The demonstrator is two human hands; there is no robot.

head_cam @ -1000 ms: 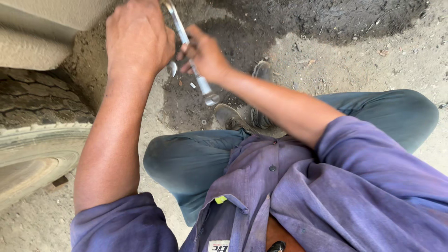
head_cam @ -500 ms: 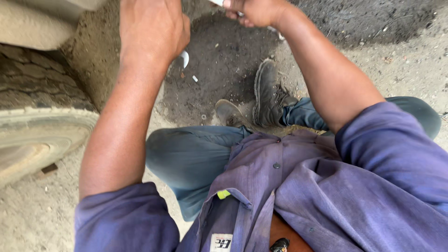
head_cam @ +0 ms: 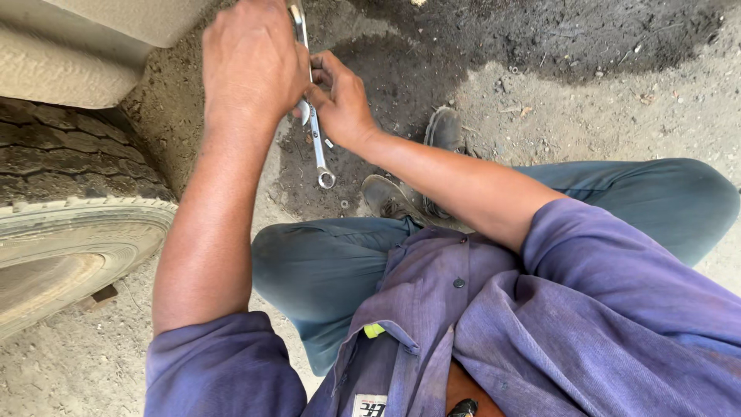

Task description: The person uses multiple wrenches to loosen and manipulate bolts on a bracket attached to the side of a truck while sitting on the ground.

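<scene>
Both hands meet just right of the truck tyre [head_cam: 69, 201]: the right hand [head_cam: 343, 100] grips a combination wrench [head_cam: 315, 131], the left hand [head_cam: 251, 66] closes around its upper part.

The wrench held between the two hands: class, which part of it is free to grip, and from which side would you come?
Grip the bare shank of the wrench just above its ring end, coming from below. That slim lower length hangs free over the dirt ground, while the left hand and right hand cover the upper part.
</scene>
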